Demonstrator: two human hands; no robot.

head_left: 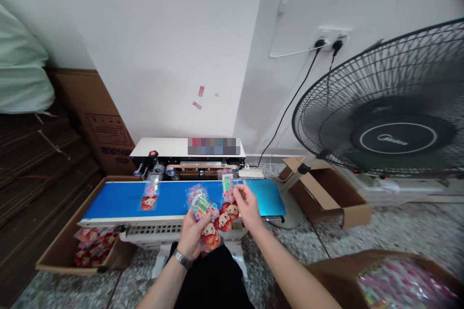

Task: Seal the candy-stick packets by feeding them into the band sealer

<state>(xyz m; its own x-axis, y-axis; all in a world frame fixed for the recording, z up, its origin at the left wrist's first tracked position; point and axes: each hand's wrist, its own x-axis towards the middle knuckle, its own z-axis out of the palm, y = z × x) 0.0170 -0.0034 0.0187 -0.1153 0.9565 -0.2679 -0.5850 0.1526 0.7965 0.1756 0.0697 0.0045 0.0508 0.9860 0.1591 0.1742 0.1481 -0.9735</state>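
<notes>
My left hand (193,232), with a watch on its wrist, is closed around several fanned-out clear plastic packets (210,237) printed with a red-haired cartoon figure. Between the thumb and fingers of my right hand (248,206) is one such packet (227,186), its upper end at the rollers of a band sealing machine (163,148). Both hands are over the front edge of the blue conveyor belt (119,199). Further left on the belt lies another packet (149,197), its top edge near the machine.
A cardboard box (125,251) holding several packets stands under the belt's left end. To the right are a large fan (395,135), an open carton (326,195) and a box of clear bags (406,282). Black cables run up to a wall socket (331,38).
</notes>
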